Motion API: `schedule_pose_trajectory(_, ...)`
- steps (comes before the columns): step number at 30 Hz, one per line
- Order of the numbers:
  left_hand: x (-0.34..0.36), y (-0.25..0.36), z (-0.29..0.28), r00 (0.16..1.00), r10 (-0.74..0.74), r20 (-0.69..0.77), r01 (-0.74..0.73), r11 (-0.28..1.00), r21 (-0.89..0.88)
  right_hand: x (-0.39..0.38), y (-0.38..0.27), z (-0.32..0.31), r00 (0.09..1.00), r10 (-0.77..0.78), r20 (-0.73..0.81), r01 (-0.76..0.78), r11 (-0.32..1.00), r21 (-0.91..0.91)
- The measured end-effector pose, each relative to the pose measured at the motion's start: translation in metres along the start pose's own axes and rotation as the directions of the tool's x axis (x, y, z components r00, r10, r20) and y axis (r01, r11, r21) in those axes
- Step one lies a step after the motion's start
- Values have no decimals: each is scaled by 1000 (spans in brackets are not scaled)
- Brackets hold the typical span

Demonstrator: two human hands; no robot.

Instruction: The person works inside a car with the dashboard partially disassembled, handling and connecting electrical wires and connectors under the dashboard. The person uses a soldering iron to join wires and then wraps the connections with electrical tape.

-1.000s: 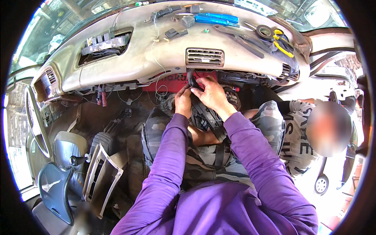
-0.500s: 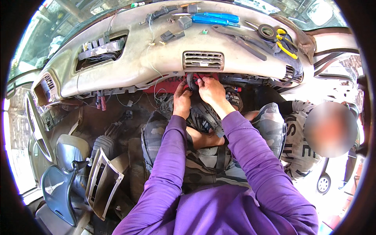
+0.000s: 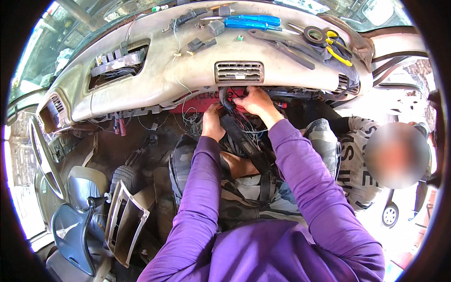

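A black taped wiring harness (image 3: 226, 97) hangs from below the middle of the dashboard, and thin coloured wires (image 3: 253, 130) spread from it over my lap. My left hand (image 3: 213, 123) is closed at the left side of the harness, its fingertips partly hidden behind it. On the other side my right hand (image 3: 260, 104) is bent round, with its thumb against the harness and its forefinger up under the dashboard edge. Its other fingers are out of sight. Behind both hands lies a red panel or case (image 3: 201, 99).
On the dashboard (image 3: 188, 70) lie blue screwdrivers (image 3: 251, 21), black tape (image 3: 314, 35), yellow-handled pliers (image 3: 339, 51) and several relays (image 3: 216, 28). A loose beige trim frame (image 3: 124, 223) stands at the left, beyond it the steering wheel (image 3: 47, 157). A person (image 3: 359, 164) is close on the right.
My right hand has shifted slightly right and up, its thumb and forefinger further apart. My left hand has lowered a little. More coloured wires now show below the hands.
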State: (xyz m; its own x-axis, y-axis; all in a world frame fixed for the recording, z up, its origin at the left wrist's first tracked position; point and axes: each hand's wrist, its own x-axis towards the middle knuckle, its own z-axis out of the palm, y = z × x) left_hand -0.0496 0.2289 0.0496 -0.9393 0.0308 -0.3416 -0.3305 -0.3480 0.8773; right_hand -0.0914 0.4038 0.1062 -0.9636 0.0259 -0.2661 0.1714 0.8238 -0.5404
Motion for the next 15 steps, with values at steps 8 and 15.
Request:
schedule_pose_trajectory(8,38,-81,-49,947,320,-15,-316,941,123,-55,-5,9,906,-339,-255,384,911,153)
schedule_pose_trajectory(15,-7,-11,-18,937,-16,348,162,904,-396,-72,-16,22,798,-551,-244,562,827,-29)
